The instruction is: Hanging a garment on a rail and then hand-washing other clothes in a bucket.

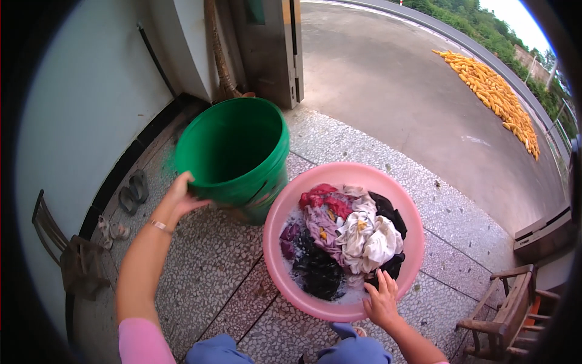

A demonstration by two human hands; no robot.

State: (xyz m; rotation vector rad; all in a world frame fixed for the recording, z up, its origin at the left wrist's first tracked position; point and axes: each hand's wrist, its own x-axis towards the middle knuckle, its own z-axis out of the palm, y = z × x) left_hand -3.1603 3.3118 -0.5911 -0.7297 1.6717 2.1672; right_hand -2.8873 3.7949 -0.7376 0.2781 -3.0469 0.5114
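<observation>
A green bucket [200, 182] stands tilted on the floor, and no contents show in its dark inside. My left hand [180, 197] is at its near left rim, fingers against the edge and thumb out along the wall; part of the grip is hidden. To the right sits a pink basin [280, 267] of sudsy water. Wet clothes fill it: a white garment [370, 239], a purple one [322, 227], a red one [324, 197] and black ones [318, 267]. My right hand [383, 298] lies over the basin's near right rim, fingers spread and holding nothing.
A wooden chair [506, 315] stands at the lower right, a small chair [82, 261] at the left wall. Grey slippers [133, 193] and other shoes [112, 232] lie by that wall. A metal door [260, 54] is behind the bucket. Corn cobs [494, 94] cover ground outside.
</observation>
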